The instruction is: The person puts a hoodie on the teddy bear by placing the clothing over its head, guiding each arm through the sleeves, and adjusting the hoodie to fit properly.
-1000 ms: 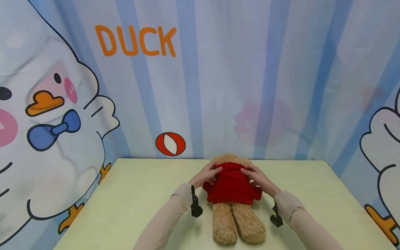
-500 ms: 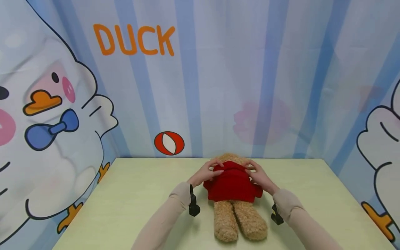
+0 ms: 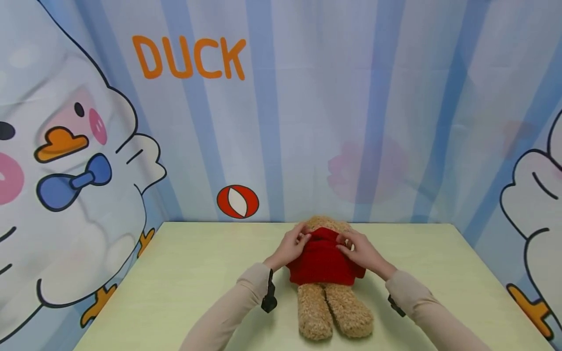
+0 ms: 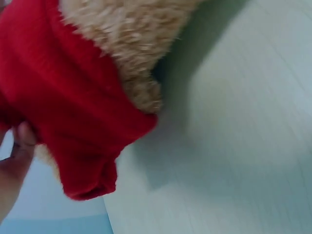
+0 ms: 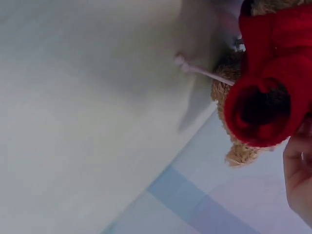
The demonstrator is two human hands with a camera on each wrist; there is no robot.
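A light-brown teddy bear point(image 3: 312, 312) lies on the table, legs toward me, with a red knitted sweater point(image 3: 325, 263) over its body. My left hand point(image 3: 290, 248) pinches the sweater's upper left edge between thumb and fingers; the thumb shows against the cloth in the left wrist view. On the other side my right hand point(image 3: 362, 251) pinches the sweater's upper right part. In the right wrist view a sleeve point(image 5: 258, 109) hangs with its round opening facing the camera, dark inside. Most of the bear's head point(image 3: 327, 223) is hidden behind the sweater and hands.
The pale yellow-green table point(image 3: 197, 273) ends at a printed curtain point(image 3: 307, 97) at the back and sides. A thin pinkish cord with a knobbed end point(image 5: 195, 68) sticks out beside the sleeve in the right wrist view.
My left fingers have drawn together on the sweater's upper edge. The right hand has shifted slightly, its fingers and thumb now closer together on the cloth. The bear has barely moved.
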